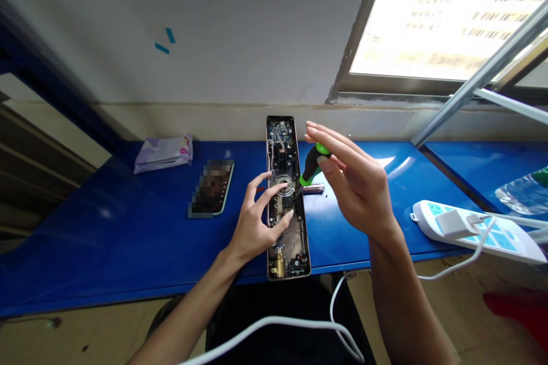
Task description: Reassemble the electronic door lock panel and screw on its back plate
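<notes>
A long, narrow dark housing [295, 234] lies on the blue table, its near end at the front edge. Inside it are a circuit board [280, 134], wires, a round metal part and a brass fitting [279, 265] near my body. My left hand [261, 217] rests over the middle of the housing with fingers spread, the fingertips touching parts inside. In my right hand [355, 177] is a green and black screwdriver [311, 165], tilted, its handle between thumb and fingers. The screwdriver's shaft points down into the housing beside my left fingers; what its tip touches is too small to tell.
A phone [214, 188] and a white-purple packet [165, 151] lie to the left. Right of the housing is a small shiny cylinder [314, 189]. A white power strip [475, 231] with a plugged-in charger sits farther right. A white cable [265, 322] crosses in front of me.
</notes>
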`<state>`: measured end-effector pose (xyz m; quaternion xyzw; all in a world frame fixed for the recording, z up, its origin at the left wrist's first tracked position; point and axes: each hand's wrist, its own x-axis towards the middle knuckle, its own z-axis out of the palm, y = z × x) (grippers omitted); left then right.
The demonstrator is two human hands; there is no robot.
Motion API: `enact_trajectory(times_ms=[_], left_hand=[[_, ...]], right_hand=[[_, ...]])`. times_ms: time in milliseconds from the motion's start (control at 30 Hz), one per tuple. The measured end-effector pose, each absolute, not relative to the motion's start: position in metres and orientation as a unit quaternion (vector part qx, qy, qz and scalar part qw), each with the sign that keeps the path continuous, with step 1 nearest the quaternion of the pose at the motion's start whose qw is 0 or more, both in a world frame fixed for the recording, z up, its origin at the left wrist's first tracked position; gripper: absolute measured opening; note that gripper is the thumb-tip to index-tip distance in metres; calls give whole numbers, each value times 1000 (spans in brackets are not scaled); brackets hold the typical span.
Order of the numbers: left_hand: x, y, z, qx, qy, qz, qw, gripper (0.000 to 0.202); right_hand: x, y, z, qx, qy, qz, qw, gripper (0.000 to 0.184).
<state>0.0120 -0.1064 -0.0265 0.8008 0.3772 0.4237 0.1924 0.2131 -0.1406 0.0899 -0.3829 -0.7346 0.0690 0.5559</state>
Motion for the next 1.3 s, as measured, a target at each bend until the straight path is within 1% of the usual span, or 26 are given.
enact_trajectory(times_ms=[67,167,233,267,367,400,433,533,600,633,700,767,800,933,1033,1133,1200,1300], left_hand=[[12,-106,-27,800,379,422,194,49],[12,-106,-26,800,378,425,190,50],[12,-106,-26,800,377,427,188,49],[12,-106,-26,800,377,427,189,49],[12,-106,-26,802,376,424,188,49],[12,-106,-27,803,375,423,187,48],[12,-106,-27,804,374,423,186,48],[12,-106,-27,804,370,426,185,49],[12,-106,-27,805,369,426,187,50],[12,-106,-27,805,369,424,188,50],[12,-105,-27,806,371,420,191,50],[12,-105,-27,806,371,420,191,50],[12,-106,-27,806,371,421,188,50],[10,-106,-27,813,369,417,170,52],[10,-105,-20,832,369,397,119,54],[16,-99,-6,863,341,365,74,49],[26,-94,5,887,316,331,52,45],[43,-86,17,913,294,280,28,40]], right_hand=[[213,-142,89,-369,-740,87,556,45],[213,-142,88,-401,-716,-10,572,34],[214,-142,88,-422,-708,-39,565,32],[214,-142,88,-422,-716,-23,555,35],[215,-143,89,-378,-759,92,522,51],[215,-143,89,-365,-764,108,521,52],[215,-143,88,-361,-762,98,529,49],[214,-142,88,-396,-727,-6,561,31],[213,-142,88,-416,-718,-20,558,28],[214,-143,88,-415,-726,3,548,31],[214,-144,88,-401,-750,71,522,42],[215,-145,87,-388,-762,101,508,50],[215,-145,86,-388,-762,94,510,50],[219,-144,84,-399,-745,45,533,40],[229,-148,85,-412,-710,36,571,43],[247,-155,89,-437,-653,-18,618,46],[259,-157,90,-471,-644,-59,601,44],[273,-154,83,-512,-671,-86,529,36]])
